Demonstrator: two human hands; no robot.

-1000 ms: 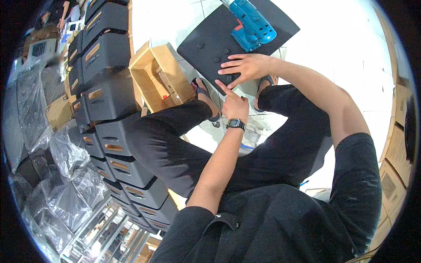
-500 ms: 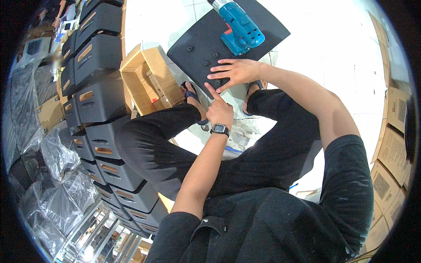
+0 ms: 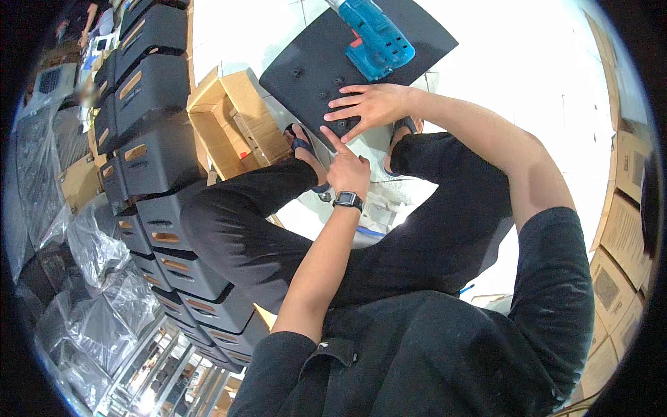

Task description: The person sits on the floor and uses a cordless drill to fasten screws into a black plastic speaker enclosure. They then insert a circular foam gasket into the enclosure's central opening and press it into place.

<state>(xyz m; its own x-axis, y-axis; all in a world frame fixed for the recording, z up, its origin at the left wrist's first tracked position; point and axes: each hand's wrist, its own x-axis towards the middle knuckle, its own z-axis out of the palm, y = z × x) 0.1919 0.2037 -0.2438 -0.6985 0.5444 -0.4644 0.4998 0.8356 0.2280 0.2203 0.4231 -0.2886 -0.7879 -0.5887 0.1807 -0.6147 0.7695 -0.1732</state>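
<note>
A dark, flat panel (image 3: pixel 410 21) with a curved outline lies in front of me, and several small black round pieces (image 3: pixel 323 93) sit on its near left part. My right hand (image 3: pixel 375 106) rests on the panel with its fingers spread, close beside one of these pieces. At the panel's near corner is my left hand (image 3: pixel 349 171), index finger stretched out to the edge and the other fingers bent. Nothing shows in either hand. Beyond my right hand, a teal cordless drill (image 3: pixel 381 45) lies on its side on the panel; its front end is cut off by the frame.
An open cardboard box (image 3: pixel 221 125) stands left of the panel. Further left rise stacked dark grey bins (image 3: pixel 156 94) with slots, beside clear plastic wrapping (image 3: pixel 104 243). Cardboard cartons (image 3: pixel 618 229) line the right side. My sandalled feet (image 3: pixel 300 142) stand near the panel on a pale tiled floor.
The whole picture has shifted slightly up and to the left. Both hands keep their places at the panel, and the drill lies as before.
</note>
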